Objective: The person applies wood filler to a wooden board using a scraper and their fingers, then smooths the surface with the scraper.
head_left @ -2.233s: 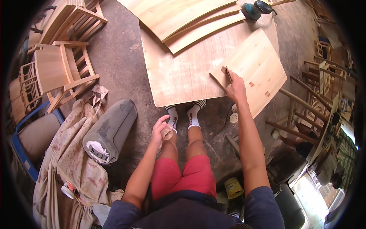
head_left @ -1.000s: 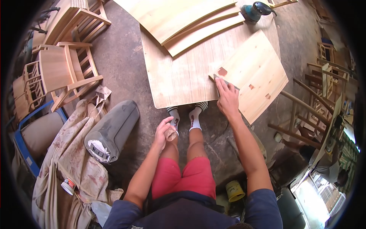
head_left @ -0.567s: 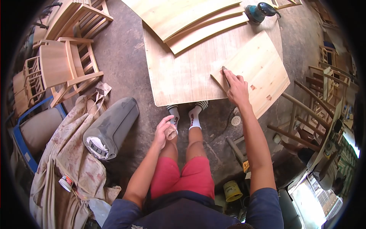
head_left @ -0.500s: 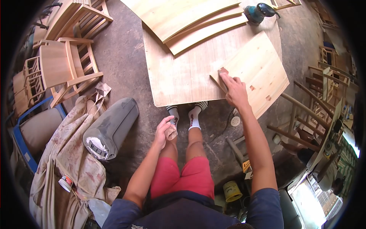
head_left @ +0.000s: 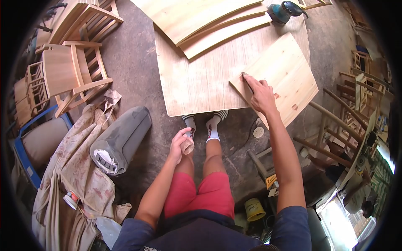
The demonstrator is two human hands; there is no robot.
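Note:
My right hand (head_left: 260,94) is over the left edge of a pale wooden board (head_left: 287,71), its fingers closed round a thin dark tool (head_left: 247,80) whose tip is near that edge. The board lies on the right part of a larger wooden table top (head_left: 201,90) and overhangs its front edge. Reddish-brown patches mark the board. My left hand (head_left: 179,142) is in the air in front of the table, with its fingers curled round a small tan piece (head_left: 188,145), perhaps folded sandpaper.
Several curved panels (head_left: 209,19) lie at the table's back left, with a green sander (head_left: 279,13) beside them. Wooden chairs (head_left: 63,69) and a grey cylinder (head_left: 121,140) stand left. A stool (head_left: 261,161) and a yellow bucket (head_left: 254,210) are at the lower right.
My right hand has turned slightly, and the reddish piece at its fingertips now shows as a thin dark edge. My left hand has hardly moved.

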